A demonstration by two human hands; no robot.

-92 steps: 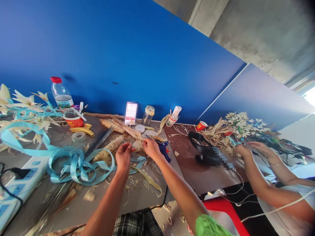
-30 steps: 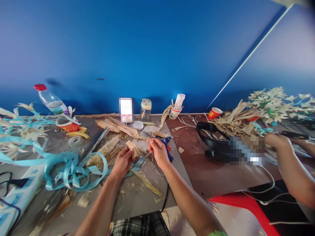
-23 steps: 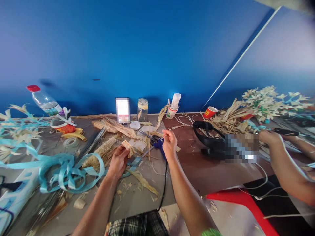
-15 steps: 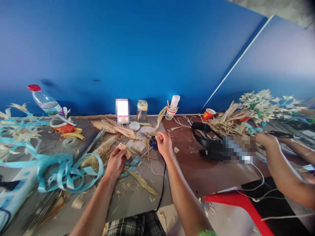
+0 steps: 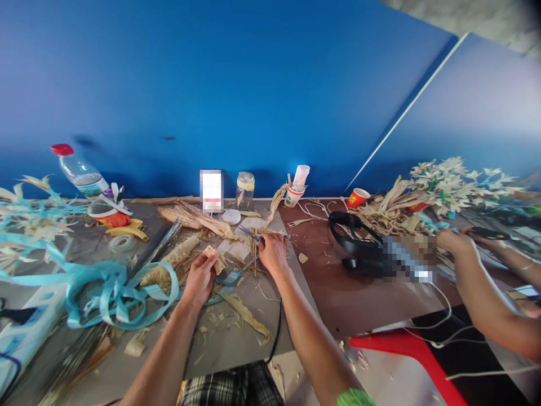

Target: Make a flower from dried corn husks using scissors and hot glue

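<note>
A pale piece of dried corn husk [image 5: 216,259] is pinched between the thumb and fingers of my left hand [image 5: 200,277], just above the table. Further right, my right hand [image 5: 274,254] is lowered onto a pair of scissors [image 5: 256,238], its fingers curled at the dark handles and partly hiding them. The blades point to the left and away from me. Under and around the scissors lie thin straw-like sticks and a white sheet [image 5: 230,248]. Dried corn cobs [image 5: 182,252] with husks rest beyond my left hand. A long husk strip [image 5: 245,316] lies nearer me.
Loops of light blue ribbon [image 5: 105,293] and thin wires [image 5: 158,254] spread at the left. Along the wall stand a bottle [image 5: 82,175], a glass jar [image 5: 245,190] and paper cups [image 5: 295,194]. To the right are a black headset [image 5: 350,242] and another person's arm [image 5: 477,287].
My right hand has moved down and slightly left from above the scissors onto their handles. My left hand stays in place with the husk piece.
</note>
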